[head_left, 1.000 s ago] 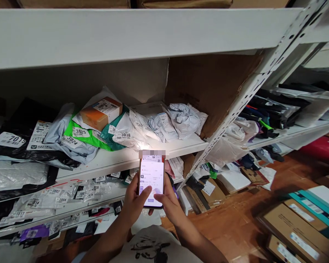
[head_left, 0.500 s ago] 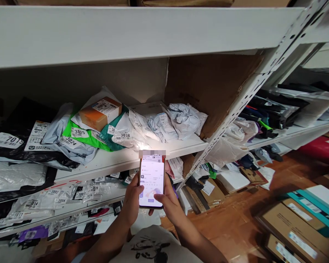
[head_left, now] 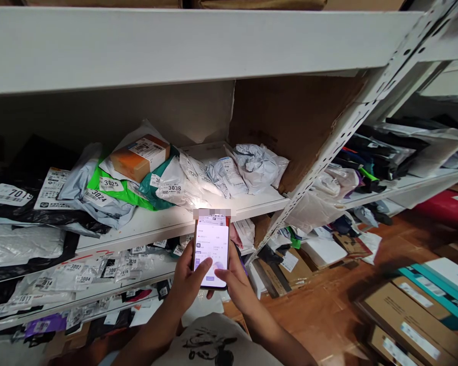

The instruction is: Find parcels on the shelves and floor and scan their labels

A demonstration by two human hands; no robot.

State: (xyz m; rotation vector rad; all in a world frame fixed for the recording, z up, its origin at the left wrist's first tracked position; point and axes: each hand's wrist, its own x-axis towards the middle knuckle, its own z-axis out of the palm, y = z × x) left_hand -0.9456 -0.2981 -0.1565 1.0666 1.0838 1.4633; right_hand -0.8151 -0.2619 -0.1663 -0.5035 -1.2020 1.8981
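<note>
A smartphone (head_left: 213, 244) with a lit white screen is held upright in front of the shelf's edge. My left hand (head_left: 188, 277) grips its left side, the thumb lying over the lower screen. On the other side my right hand (head_left: 234, 279) wraps the phone, its thumb tip over the lower right of the screen. Fingers behind the phone are mostly hidden. A bright light falls on the parcels just past the phone's top. Closest beyond it are a white bagged parcel labelled 3038 (head_left: 171, 188) and a crumpled white parcel (head_left: 228, 175).
The white shelf (head_left: 137, 231) carries a small cardboard box (head_left: 139, 158), a green parcel (head_left: 127, 192) and a black parcel (head_left: 11, 175). Lower shelves hold labelled clear bags (head_left: 80, 272). A perforated upright (head_left: 328, 147) stands right; cardboard boxes (head_left: 408, 317) rest on the floor.
My left thumb has moved from the phone's left edge rightward onto the lower screen. The right hand and the phone stay nearly where they were.
</note>
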